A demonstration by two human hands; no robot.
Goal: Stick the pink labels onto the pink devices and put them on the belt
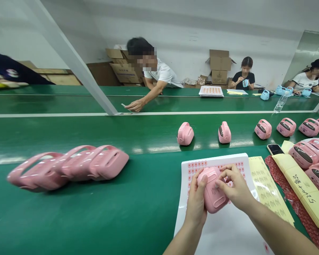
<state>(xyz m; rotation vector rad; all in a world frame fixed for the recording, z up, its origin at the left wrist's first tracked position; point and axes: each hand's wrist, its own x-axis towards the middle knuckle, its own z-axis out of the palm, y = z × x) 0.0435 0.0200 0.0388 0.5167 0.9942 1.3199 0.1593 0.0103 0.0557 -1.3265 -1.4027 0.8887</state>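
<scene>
Both my hands are over a white backing sheet [223, 230] printed with rows of small red-and-white labels. My left hand [196, 202] grips a pink plastic case [212, 189] from below and at its side. My right hand [235, 186] has its fingertips on the case's upper right edge, and whether they pinch a label there is too small to tell. Left of my hands, several pink cases [69, 168] lie blurred on the green conveyor belt [69, 219]. To the right of the sheet is a yellow label sheet [268, 187].
Several more pink cases [287, 127] stand along a white rail [202, 112], with more on a red patterned cloth [295, 191] beside a phone [275, 149]. Across the belt, a co-worker's hand [135, 105] reaches forward. Two seated people, blue cases, a water bottle [281, 102] and cardboard boxes [126, 69] stand beyond.
</scene>
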